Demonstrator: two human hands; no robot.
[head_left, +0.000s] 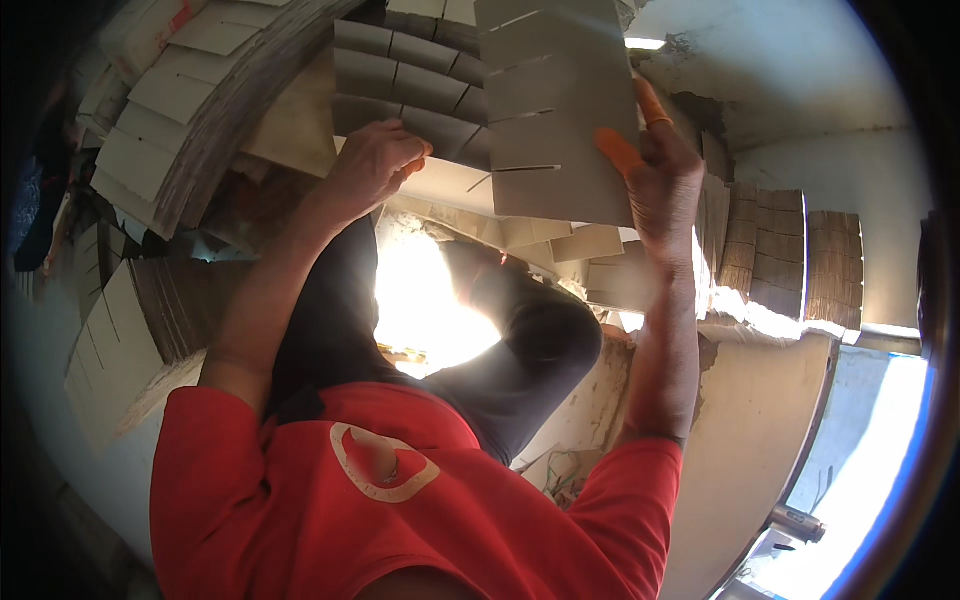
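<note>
My right hand [665, 175] grips a slotted cardboard sheet [560, 185] by its right edge, thumb in front and fingers reaching along the edge. Orange covers sit on its thumb and a finger. The sheet hangs upright, with several short slits running in from its left side. Left of it are rows of grey slotted cardboard [365, 75], partly hidden behind the sheet. At their lower edge my left hand [375, 165] is closed, fingertips pinched, with orange showing at the tips. What lies between those fingers, if anything, is too small to make out.
A long stack of slotted cardboard [165, 120] leans at the upper left, with another stack [180, 310] below it. More cardboard bundles [780, 250] stand along a ledge at the right. Bright light glares between my dark-trousered legs [540, 340]. A metal cylinder [797, 523] lies lower right.
</note>
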